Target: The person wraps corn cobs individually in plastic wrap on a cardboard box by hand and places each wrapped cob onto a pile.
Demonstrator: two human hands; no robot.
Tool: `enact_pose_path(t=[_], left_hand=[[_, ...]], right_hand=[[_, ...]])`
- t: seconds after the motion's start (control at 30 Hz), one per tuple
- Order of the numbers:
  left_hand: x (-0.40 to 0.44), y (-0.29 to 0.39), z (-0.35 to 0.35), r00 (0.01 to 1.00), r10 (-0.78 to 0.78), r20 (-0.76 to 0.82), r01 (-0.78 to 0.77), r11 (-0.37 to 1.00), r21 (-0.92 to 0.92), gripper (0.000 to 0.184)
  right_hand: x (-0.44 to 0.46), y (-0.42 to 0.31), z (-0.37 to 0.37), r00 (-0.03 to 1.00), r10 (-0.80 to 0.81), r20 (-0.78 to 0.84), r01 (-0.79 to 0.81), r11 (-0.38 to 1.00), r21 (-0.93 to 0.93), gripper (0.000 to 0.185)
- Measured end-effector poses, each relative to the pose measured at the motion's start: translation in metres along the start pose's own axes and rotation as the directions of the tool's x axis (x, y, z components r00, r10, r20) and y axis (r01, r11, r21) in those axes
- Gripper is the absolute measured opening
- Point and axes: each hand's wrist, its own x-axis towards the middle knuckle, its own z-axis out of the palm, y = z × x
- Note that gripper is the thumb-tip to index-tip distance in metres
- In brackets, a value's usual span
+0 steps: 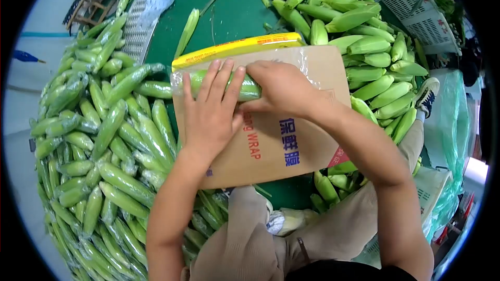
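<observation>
Wrapped corn cob (pixel 198 79) beneath left hand (pixel 210 114), fingers spread, right hand (pixel 284 87) grasping its end

2 hands (pixel 240 96) on 1 film-wrapped corn cob (pixel 198 82), cardboard (pixel 224 164) beneath, yellow box (pixel 239 48) beside, corn piles (pixel 122 177) both sides

Operator apparel: black top (pixel 344 272), beige trousers (pixel 237 231).
Trousers: fine ribbed texture, narrow dark strip (pixel 302 250) at lap. Shoe (pixel 427 95): dark upper, white laces, pale sole edge. Left hand (pixel 211 112), right hand (pixel 284 87), forearms (pixel 359 138): bare.

Wrapped corn (pixel 117 131): left | carton (pixel 221 158): middle — box (pixel 238 48) at far edge | unwrapped corn (pixel 370 46): right
</observation>
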Motion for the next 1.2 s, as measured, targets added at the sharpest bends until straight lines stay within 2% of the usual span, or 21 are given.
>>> enact_pose_path(t=[0.07, 0.1, 0.13, 0.2, 0.3, 0.4, 0.43, 0.53, 0.6, 0.63, 0.67, 0.77, 0.8, 0.83, 0.87, 0.9, 0.93, 1.0, 1.03, 1.1, 1.2], left_hand=[[-0.019, 0.000, -0.001, 1.000, 0.017, -0.016, -0.016, 0.999, 0.041, 0.063], [-0.018, 0.000, -0.002, 0.998, 0.054, -0.042, -0.051, 0.997, 0.063, 0.061], [-0.021, 0.006, -0.005, 0.996, 0.018, 0.088, -0.015, 1.000, -0.026, 0.057], [-0.033, 0.018, -0.015, 0.934, -0.029, 0.356, 0.095, 0.981, -0.168, 0.050], [-0.028, 0.030, -0.030, 0.910, 0.044, 0.412, 0.074, 0.961, -0.266, 0.041], [-0.020, 0.031, -0.034, 0.737, 0.106, 0.668, 0.219, 0.897, -0.384, 0.042], [-0.018, 0.032, -0.037, 0.649, 0.110, 0.753, 0.226, 0.917, -0.329, 0.044], [-0.043, 0.050, -0.044, 0.505, 0.175, 0.846, 0.228, 0.918, -0.325, 0.048], [-0.052, 0.064, -0.055, 0.291, 0.403, 0.868, 0.400, 0.773, -0.493, 0.038], [-0.077, 0.074, -0.047, 0.241, 0.488, 0.839, 0.490, 0.685, -0.539, 0.040], [-0.104, 0.082, -0.031, 0.201, 0.568, 0.798, 0.584, 0.584, -0.563, 0.042], [-0.133, 0.086, -0.005, 0.330, 0.655, 0.680, 0.611, 0.401, -0.683, 0.050], [-0.140, 0.084, 0.002, 0.335, 0.668, 0.665, 0.568, 0.420, -0.708, 0.049], [-0.146, 0.085, 0.008, 0.351, 0.671, 0.653, 0.531, 0.432, -0.729, 0.049], [-0.150, 0.087, 0.010, 0.365, 0.672, 0.644, 0.497, 0.444, -0.745, 0.048], [-0.135, 0.082, -0.006, 0.331, 0.647, 0.687, 0.610, 0.408, -0.679, 0.048], [-0.133, 0.085, -0.004, 0.262, 0.682, 0.683, 0.552, 0.474, -0.686, 0.049], [-0.131, 0.103, 0.004, 0.116, 0.735, 0.668, 0.402, 0.580, -0.708, 0.050], [-0.119, 0.107, 0.003, 0.009, 0.754, 0.656, 0.351, 0.612, -0.709, 0.062], [-0.129, 0.092, 0.007, 0.194, 0.749, 0.633, 0.427, 0.517, -0.742, 0.073], [-0.139, 0.056, -0.028, 0.482, 0.584, 0.653, 0.626, 0.293, -0.723, 0.070]], right_hand=[[-0.013, -0.010, -0.006, 0.985, -0.022, 0.171, -0.013, 0.979, 0.203, 0.080], [-0.015, -0.019, -0.020, 0.935, 0.019, 0.354, -0.108, 0.967, 0.233, 0.092], [-0.016, -0.021, -0.030, 0.889, 0.032, 0.456, -0.103, 0.986, 0.133, 0.084], [-0.008, -0.001, -0.025, 0.939, -0.150, 0.308, 0.105, 0.982, 0.159, 0.068], [0.005, 0.012, 0.020, 0.937, -0.341, -0.080, 0.318, 0.923, -0.216, 0.069], [0.002, 0.021, 0.051, 0.952, -0.294, 0.079, 0.303, 0.891, -0.339, 0.077], [0.000, 0.020, 0.053, 0.953, -0.297, 0.067, 0.301, 0.887, -0.351, 0.078], [-0.002, 0.016, 0.052, 0.955, -0.273, 0.115, 0.296, 0.896, -0.330, 0.077], [0.000, 0.018, 0.050, 0.956, -0.259, 0.135, 0.290, 0.892, -0.347, 0.078], [0.000, 0.018, 0.052, 0.958, -0.257, 0.129, 0.287, 0.894, -0.344, 0.078], [-0.001, 0.018, 0.057, 0.957, -0.259, 0.130, 0.289, 0.896, -0.337, 0.078], [-0.044, -0.020, 0.043, 0.921, -0.390, -0.013, 0.370, 0.882, -0.294, 0.068], [-0.080, -0.046, 0.025, 0.948, -0.306, 0.085, 0.305, 0.952, 0.025, 0.061], [-0.116, -0.052, 0.026, 0.944, -0.302, 0.134, 0.277, 0.944, 0.180, 0.061], [-0.155, -0.064, 0.024, 0.932, -0.160, 0.324, 0.095, 0.974, 0.206, 0.070], [-0.193, -0.058, 0.037, 0.838, -0.133, 0.529, 0.070, 0.988, 0.138, 0.074], [-0.210, -0.061, 0.040, 0.601, 0.066, 0.796, -0.211, 0.974, 0.078, 0.079], [-0.275, -0.056, 0.075, 0.466, 0.148, 0.872, -0.508, 0.852, 0.127, 0.071], [-0.300, -0.056, 0.095, 0.578, 0.159, 0.800, -0.568, 0.782, 0.255, 0.067], [-0.336, -0.056, 0.122, 0.756, 0.185, 0.628, -0.582, 0.628, 0.516, 0.062], [-0.325, -0.062, 0.110, 0.802, 0.337, 0.493, -0.597, 0.470, 0.651, 0.059]])
